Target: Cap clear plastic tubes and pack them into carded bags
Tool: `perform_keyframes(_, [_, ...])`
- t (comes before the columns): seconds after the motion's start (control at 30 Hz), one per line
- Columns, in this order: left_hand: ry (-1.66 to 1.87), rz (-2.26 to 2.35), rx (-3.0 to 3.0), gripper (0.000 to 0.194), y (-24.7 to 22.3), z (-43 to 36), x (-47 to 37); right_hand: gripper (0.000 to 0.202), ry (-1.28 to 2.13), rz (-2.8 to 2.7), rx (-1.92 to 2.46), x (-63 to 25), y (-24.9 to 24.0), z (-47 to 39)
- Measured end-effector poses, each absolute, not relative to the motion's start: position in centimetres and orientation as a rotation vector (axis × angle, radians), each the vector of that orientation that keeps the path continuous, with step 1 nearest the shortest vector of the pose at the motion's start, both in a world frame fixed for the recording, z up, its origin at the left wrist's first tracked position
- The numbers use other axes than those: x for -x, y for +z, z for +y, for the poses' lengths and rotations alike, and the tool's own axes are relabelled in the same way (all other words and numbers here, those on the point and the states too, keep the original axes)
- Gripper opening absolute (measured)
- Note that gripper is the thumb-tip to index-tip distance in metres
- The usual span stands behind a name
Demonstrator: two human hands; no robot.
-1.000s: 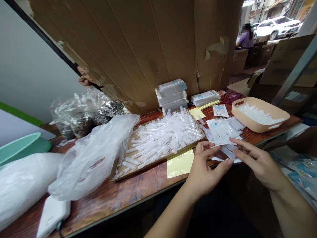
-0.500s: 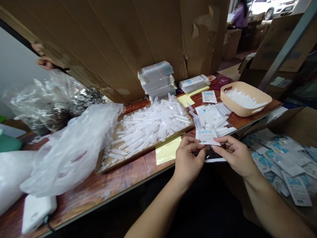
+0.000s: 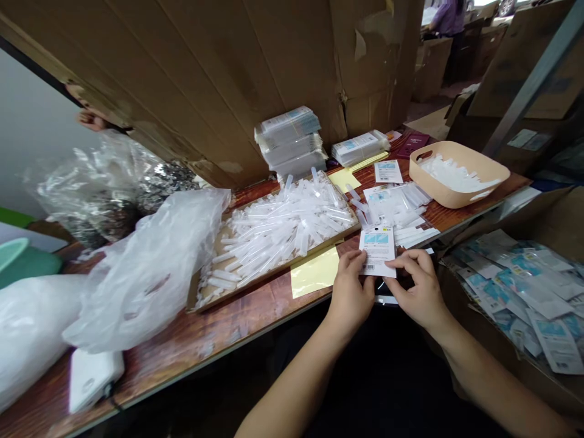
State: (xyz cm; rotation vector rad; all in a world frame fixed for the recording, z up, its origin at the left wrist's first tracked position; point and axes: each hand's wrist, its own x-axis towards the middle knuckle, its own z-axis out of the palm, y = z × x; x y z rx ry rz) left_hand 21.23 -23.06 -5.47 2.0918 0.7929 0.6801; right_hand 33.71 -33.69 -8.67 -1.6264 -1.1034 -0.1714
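Between my two hands I hold a white and blue printed packaging card (image 3: 378,248) upright at the table's front edge. My left hand (image 3: 352,289) pinches its lower left corner, and my right hand (image 3: 417,280) pinches the lower right corner. Beyond the card lie loose translucent plastic tubes and more printed cards (image 3: 392,207). To the left, a shallow cardboard tray (image 3: 274,272) is heaped with clear plastic tubes (image 3: 283,222). A yellow sheet (image 3: 314,272) lies in front of the tray.
A beige basket (image 3: 460,194) with white pieces stands at the right. Bundled packs (image 3: 292,143) lean against a cardboard wall (image 3: 237,85). A carton of packaged cards (image 3: 524,280) sits low right. Plastic bags (image 3: 150,267) and a white device (image 3: 93,377) occupy the left. Someone in purple (image 3: 449,18) is farther back.
The card has been tilted up so that its printed face shows more fully, with both hands still at its lower corners. The view has shifted slightly.
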Motion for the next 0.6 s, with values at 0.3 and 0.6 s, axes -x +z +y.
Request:
perform_keyframes(0.3, [0.901,0.708,-2.327,0.031,-6.1,-23.4,-21.6,0.047,-0.256,-1.45,1.775,-35.4,-9.0,-33.4])
perform_keyframes(0.6, [0.761,0.626,-2.391,0.064,-6.3,-23.0,-22.0,0.039,-0.367,-1.386,1.674,-35.1,-7.3,-33.0])
